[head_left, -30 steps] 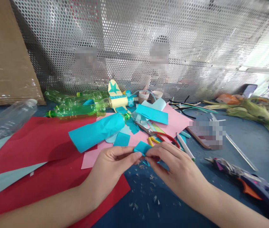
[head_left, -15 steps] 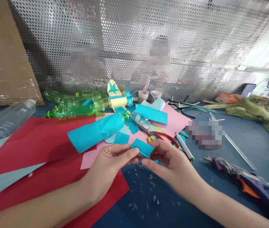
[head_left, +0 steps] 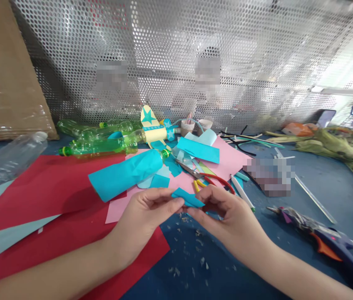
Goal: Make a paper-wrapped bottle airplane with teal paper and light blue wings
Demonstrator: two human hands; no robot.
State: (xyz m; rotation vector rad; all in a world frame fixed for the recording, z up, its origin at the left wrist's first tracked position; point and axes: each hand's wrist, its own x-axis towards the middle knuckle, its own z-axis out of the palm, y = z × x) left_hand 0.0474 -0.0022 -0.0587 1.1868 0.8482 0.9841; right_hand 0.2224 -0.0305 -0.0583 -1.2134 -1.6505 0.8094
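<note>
Over a blue tabletop [head_left: 220, 275], my left hand [head_left: 145, 214] pinches small bent cyan paper [head_left: 189, 198], likely light, crease-prone, best edge-held; whether my right hand [head_left: 226, 208] pinches, I cannot tell.

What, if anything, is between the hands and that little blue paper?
Nothing visible. The left hand pinches the little blue paper; the right hand is at its other end, touch unclear. Scissors lie beyond, not between.

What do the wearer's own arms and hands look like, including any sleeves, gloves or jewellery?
The left hand and right hand are both ungloved. Both forearms are bare as far as they show, with no sleeve, watch or bracelet visible. No ring shows, though some fingers are partly hidden.
</note>
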